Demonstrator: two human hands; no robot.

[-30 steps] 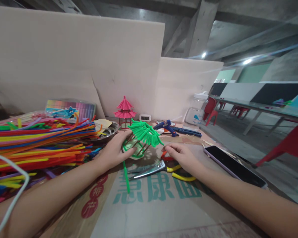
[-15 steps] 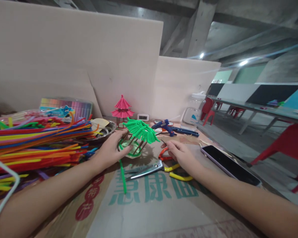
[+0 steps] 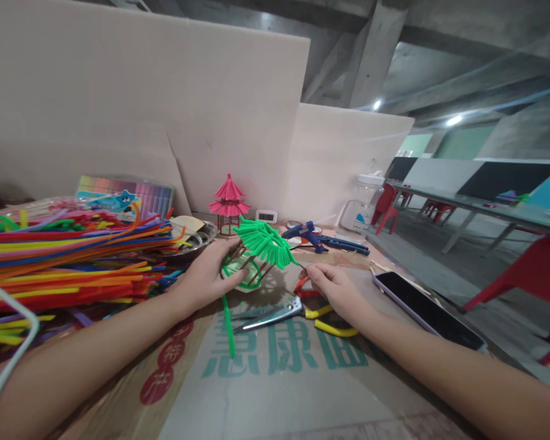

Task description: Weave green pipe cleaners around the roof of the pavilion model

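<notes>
My left hand [image 3: 213,269] is closed round the left side of a small pavilion model [image 3: 266,241] with a green pipe-cleaner roof, thin brown posts and a round green base. The model is tilted, and a green strip [image 3: 228,327] hangs from its base. My right hand [image 3: 327,281] pinches a short, thin dark piece [image 3: 301,266] whose tip is at the right edge of the green roof; whether it touches cannot be made out. Below the hands lie scissors [image 3: 275,315] with red and yellow handles, blades pointing left.
Bundles of coloured pipe cleaners [image 3: 73,244] fill the left. Behind stand a marker set [image 3: 151,198], a pink pagoda model [image 3: 229,201], a small digital clock [image 3: 266,216], a blue glue gun [image 3: 305,233] and a clear bottle [image 3: 361,205]. A phone [image 3: 428,308] lies at right.
My right hand has brought the thin dark piece closer to the green roof's right edge. The roof tilts slightly more to the right, and the whole view has shifted a little.
</notes>
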